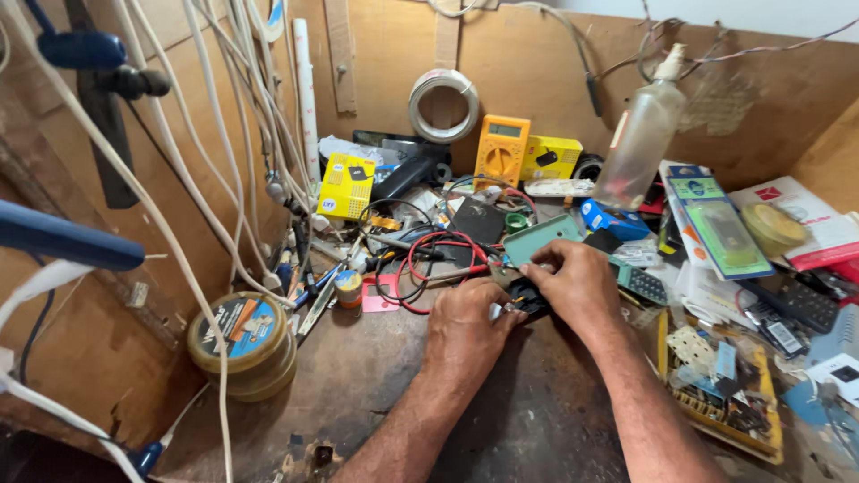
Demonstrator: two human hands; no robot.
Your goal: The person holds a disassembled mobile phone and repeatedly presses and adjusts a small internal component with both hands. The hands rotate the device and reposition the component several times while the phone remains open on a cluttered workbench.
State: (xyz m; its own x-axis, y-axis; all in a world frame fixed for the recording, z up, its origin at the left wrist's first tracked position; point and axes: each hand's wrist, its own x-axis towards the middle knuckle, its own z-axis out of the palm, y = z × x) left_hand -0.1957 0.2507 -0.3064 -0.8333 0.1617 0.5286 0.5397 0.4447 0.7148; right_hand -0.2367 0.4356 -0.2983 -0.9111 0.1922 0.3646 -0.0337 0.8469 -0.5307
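Both hands meet over a small black device [530, 298] on the workbench [376, 385]. The left hand [465, 333] pinches its near edge; the right hand [577, 284] clamps its far side.

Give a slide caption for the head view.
Left hand and right hand work a small black part on a cluttered brown wooden bench.

Both hands meet mid-bench, the left hand [465, 335] just left of the right hand [580, 284], on a small device [530, 300]. A multimeter [501, 152] stands behind; stacked tins [243, 344] lie far left, a parts tray [725, 385] right.
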